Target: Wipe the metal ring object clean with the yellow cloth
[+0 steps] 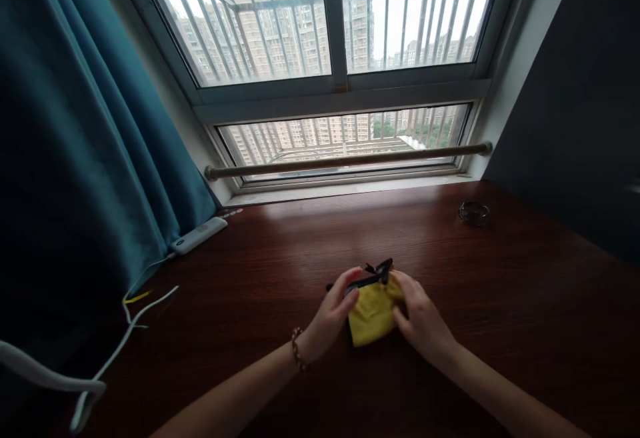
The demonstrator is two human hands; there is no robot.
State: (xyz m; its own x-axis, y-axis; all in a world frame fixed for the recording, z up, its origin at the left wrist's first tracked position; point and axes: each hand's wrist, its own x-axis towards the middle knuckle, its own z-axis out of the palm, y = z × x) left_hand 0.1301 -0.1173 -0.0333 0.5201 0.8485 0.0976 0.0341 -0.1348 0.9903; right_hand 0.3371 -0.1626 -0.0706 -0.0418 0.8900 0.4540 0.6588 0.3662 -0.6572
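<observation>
A crumpled yellow cloth [371, 315] is between my two hands, low over the dark wooden tabletop. Along its upper edge runs a thin black object [369, 282] that looks like a glasses frame; the cloth and fingers hide part of it. My left hand [333, 315] has its thumb and fingers closed round the left end of the black object. On the other side, my right hand [423, 315] grips the cloth's right edge between thumb and fingers. Whether the cloth rests on the table, I cannot tell.
A coiled dark ring-shaped item [473, 213] lies at the back right of the brown table [280, 238]. At the left are a white power strip [199, 235], white cables [125, 348] and a blue curtain [115, 111]. A barred window with a rail [350, 162] stands behind.
</observation>
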